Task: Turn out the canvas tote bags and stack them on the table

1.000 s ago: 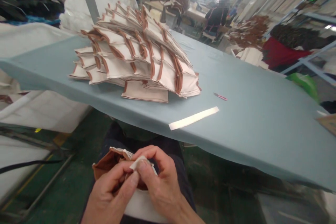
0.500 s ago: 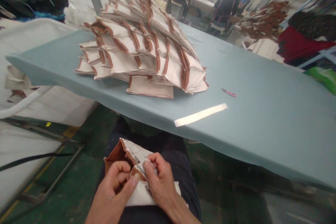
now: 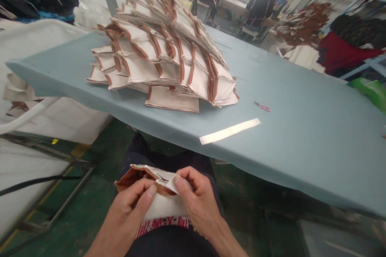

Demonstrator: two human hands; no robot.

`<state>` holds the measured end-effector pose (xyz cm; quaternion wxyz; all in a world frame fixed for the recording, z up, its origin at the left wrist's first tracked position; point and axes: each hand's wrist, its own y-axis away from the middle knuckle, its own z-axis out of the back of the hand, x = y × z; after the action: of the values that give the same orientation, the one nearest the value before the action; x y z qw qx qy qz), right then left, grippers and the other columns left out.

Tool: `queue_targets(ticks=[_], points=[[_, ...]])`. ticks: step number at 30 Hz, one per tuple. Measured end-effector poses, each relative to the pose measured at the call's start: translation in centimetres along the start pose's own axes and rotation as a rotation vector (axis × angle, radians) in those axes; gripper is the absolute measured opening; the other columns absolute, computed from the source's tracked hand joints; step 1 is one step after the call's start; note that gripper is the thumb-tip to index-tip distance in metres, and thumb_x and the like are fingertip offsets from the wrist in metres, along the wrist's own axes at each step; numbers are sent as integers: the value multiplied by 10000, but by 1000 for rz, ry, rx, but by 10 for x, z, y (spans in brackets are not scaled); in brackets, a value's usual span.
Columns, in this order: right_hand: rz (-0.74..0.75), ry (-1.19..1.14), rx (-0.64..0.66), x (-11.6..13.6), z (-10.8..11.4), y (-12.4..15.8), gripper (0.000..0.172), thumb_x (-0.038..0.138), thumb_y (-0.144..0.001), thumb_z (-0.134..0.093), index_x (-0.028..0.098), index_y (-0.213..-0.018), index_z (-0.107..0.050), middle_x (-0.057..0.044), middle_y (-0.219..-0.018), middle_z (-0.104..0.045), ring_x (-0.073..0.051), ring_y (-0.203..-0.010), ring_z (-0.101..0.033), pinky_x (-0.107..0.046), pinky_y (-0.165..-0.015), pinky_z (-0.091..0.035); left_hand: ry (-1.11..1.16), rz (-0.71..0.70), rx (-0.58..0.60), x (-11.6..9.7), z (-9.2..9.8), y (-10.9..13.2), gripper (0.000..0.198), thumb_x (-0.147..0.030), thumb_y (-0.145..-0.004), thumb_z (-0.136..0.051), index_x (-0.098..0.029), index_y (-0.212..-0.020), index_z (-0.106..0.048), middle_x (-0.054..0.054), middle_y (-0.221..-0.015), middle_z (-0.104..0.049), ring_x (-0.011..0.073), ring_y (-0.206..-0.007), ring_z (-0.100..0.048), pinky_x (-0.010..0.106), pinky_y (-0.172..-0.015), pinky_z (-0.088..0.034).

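Over my lap lies a cream fabric pouch (image 3: 164,207) with a brown lining and red printing low on its front. My left hand (image 3: 131,204) pinches the near edge of its opening between thumb and fingers. Across from it, my right hand (image 3: 199,196) grips a pale flap at the right end of the opening. The brown inside shows between the two hands. Several similar cream pouches with brown edges form a heap (image 3: 163,48) on the table before me.
The blue-green covered table (image 3: 301,128) carries a pale strip (image 3: 229,131) near its front edge and small pink-handled thread snips (image 3: 262,107). A white cloth-covered cart (image 3: 75,120) stands at left. Behind are a person (image 3: 261,8), brown piles (image 3: 304,24) and red cloth (image 3: 343,54).
The pouch has tilted and lowered, its opening stretched wider between my hands. Red printing now shows below. My right hand has shifted slightly right with the flap.
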<state>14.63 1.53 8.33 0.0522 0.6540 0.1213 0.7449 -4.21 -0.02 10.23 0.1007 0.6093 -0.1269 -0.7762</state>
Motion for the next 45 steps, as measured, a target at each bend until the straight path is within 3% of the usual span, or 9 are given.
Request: queue_targets(ticks=[4, 9, 17, 26, 33, 36, 39, 45], points=[[35, 15, 39, 41, 11, 17, 302, 466, -1012, -738, 206, -868, -792, 7, -747, -691, -147, -668, -551, -247, -578, -372, 3, -120, 77, -8, 4, -13, 417, -556, -1066, -640, -237, -897, -849, 4, -778, -766, 200, -721, -705, 228, -710, -568], [105, 99, -12, 62, 12, 13, 208, 362, -983, -709, 209, -858, -774, 21, -709, -687, -126, -606, -525, -241, -548, -364, -19, -189, 174, -14, 7, -20, 454, -575, -1102, -606, -235, -962, -873, 19, -788, -795, 185, -646, -696, 214, -572, -536], [115, 119, -15, 66, 12, 5, 237, 398, -1000, -709, 203, -883, -777, 5, -753, -752, -138, -635, -618, -246, -576, -417, 114, -186, 76, -27, -3, -19, 440, -548, -1038, -670, -227, -811, -867, 6, -684, -734, 170, -586, -609, 220, -516, -464], [211, 227, -129, 58, 0, 3, 179, 347, -995, -697, 217, -904, -779, 0, -774, -795, -160, -661, -719, -258, -619, -474, 76, -296, 82, -15, 1, -27, 434, -526, -1061, -658, -234, -829, -881, 0, -665, -733, 168, -564, -619, 209, -491, -457], [348, 358, -228, 52, -8, 2, 171, 310, -1028, -692, 232, -910, -788, -13, -792, -823, -174, -672, -768, -258, -651, -522, 107, -201, -45, -27, -4, -23, 369, -478, -992, -688, -237, -778, -870, -2, -698, -739, 168, -601, -596, 215, -557, -500], [403, 400, -250, 49, -9, 0, 161, 295, -1036, -695, 235, -928, -799, -20, -807, -835, -179, -676, -781, -262, -666, -536, 114, -223, 36, -24, 0, -29, 364, -491, -979, -705, -226, -791, -870, 11, -704, -741, 167, -568, -613, 209, -498, -493], [411, 402, -254, 48, -8, -1, 134, 283, -1020, -718, 233, -928, -803, -11, -798, -831, -173, -663, -776, -257, -646, -530, 143, -192, 135, -21, 3, -31, 281, -472, -949, -764, -231, -856, -875, 31, -789, -795, 195, -647, -712, 203, -536, -549], [368, 363, -273, 42, -8, -1, 130, 286, -980, -703, 230, -889, -777, -17, -778, -805, -176, -652, -732, -276, -654, -522, 147, -115, 43, -21, -3, -24, 224, -440, -903, -772, -234, -864, -849, 20, -827, -765, 201, -724, -714, 223, -629, -585]])
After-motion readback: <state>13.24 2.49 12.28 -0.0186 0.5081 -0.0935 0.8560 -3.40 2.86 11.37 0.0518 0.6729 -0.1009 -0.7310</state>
